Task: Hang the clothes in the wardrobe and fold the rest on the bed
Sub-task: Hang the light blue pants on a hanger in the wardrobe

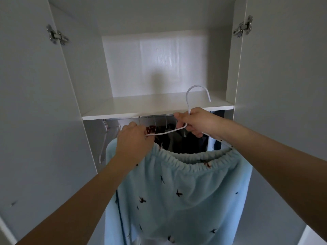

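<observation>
Up close, pale blue patterned trousers point(178, 188) hang on a white hanger point(190, 110) before the open wardrobe point(157, 106).
Left hand point(133, 140) pinches the hanger's left arm and the waistband — right hand point(196, 122) grips it just below the hook; beyond, dark clothes point(169, 137) hang under the shelf.

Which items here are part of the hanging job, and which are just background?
In use: white hanger, blue garment, left hand, right hand, rail.
Background: shelf, hung clothes, spare hangers, door hinges.
</observation>
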Motion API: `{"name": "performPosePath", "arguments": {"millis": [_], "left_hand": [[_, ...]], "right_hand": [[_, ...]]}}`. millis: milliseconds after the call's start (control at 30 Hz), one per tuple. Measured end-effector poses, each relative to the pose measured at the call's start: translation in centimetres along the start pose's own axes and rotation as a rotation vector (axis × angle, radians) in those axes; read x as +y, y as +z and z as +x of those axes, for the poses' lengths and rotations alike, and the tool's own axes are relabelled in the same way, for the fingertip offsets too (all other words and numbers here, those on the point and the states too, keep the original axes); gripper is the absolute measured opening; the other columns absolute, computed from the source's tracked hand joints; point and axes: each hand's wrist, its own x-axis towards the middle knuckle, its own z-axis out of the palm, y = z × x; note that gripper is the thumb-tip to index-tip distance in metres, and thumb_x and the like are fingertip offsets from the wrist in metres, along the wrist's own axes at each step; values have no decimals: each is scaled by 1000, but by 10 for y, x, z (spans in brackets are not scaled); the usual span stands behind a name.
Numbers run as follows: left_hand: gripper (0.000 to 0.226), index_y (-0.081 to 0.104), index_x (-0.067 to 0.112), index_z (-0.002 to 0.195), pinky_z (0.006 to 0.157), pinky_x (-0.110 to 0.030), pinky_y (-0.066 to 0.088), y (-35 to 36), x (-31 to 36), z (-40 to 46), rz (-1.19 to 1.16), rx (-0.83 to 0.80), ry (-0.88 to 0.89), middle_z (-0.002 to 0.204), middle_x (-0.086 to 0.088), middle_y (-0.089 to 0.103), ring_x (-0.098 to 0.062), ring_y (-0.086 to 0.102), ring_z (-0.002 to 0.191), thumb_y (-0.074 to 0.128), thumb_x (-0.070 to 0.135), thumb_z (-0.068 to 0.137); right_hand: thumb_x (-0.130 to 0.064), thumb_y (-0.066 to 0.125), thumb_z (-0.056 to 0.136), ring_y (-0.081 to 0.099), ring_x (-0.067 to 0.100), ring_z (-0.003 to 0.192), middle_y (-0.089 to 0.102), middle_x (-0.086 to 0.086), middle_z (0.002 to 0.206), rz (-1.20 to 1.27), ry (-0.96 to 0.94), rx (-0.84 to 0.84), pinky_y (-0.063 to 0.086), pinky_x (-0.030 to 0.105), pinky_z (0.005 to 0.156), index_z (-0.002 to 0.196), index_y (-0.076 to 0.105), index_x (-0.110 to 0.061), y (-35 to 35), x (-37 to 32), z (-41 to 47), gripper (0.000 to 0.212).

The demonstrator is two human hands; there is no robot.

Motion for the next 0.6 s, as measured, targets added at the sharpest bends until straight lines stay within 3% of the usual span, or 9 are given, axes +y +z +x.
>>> {"name": "performPosePath", "arguments": {"millis": [100,167,233,300,400,433,533,600], "left_hand": [[19,55,27,96,90,-32,39,-10,-19,-8,-228,-131,65,103,5,44,-14,40,103,61,42,86],[37,51,30,114,92,-31,39,-21,-40,-10,-296,-276,42,114,8,45,-12,42,109,64,49,85],[62,52,29,125,102,-35,40,-34,-62,-10,-377,-474,-116,126,9,48,-14,47,118,65,64,76],[63,62,33,114,109,-39,37,-42,-76,-10,-539,-580,-226,127,10,55,-15,51,121,65,75,66],[9,65,37,94,103,-33,40,-47,-82,-14,-616,-584,-182,109,9,66,-17,58,113,65,43,87],[7,66,36,94,102,-32,41,-49,-84,-16,-598,-592,-171,106,10,67,-16,59,111,65,39,88],[38,70,33,96,100,-35,45,-61,-91,-25,-570,-657,-164,104,10,70,-11,62,104,70,60,69],[38,68,30,83,79,-27,46,-68,-90,-32,-488,-650,-122,80,15,65,-5,61,82,67,65,67]], "right_hand": [[-34,50,98,27,12,41,34,-1,47,40,21,16,22,21,43,74,62,-9,2,2,5,37],[-30,49,98,27,11,40,34,-3,45,58,17,-2,21,21,43,74,62,-8,4,2,9,35],[-30,49,98,26,11,40,34,-4,43,79,0,-8,21,20,43,74,61,-8,6,1,13,35],[-31,49,98,26,11,40,34,-4,43,85,-13,-18,20,20,43,73,61,-8,10,-1,16,36],[-32,48,98,27,11,40,34,-4,44,69,-16,-70,21,22,45,74,61,-8,16,-6,19,37],[-32,48,98,27,11,41,34,-3,45,61,-12,-95,21,23,45,74,62,-7,17,-7,19,37],[-31,48,98,28,12,42,35,-1,49,57,-14,-179,22,23,46,76,61,-7,23,-13,18,35],[-31,49,98,29,12,42,35,0,49,57,-21,-243,24,24,46,74,59,-7,32,-19,17,35]]}}
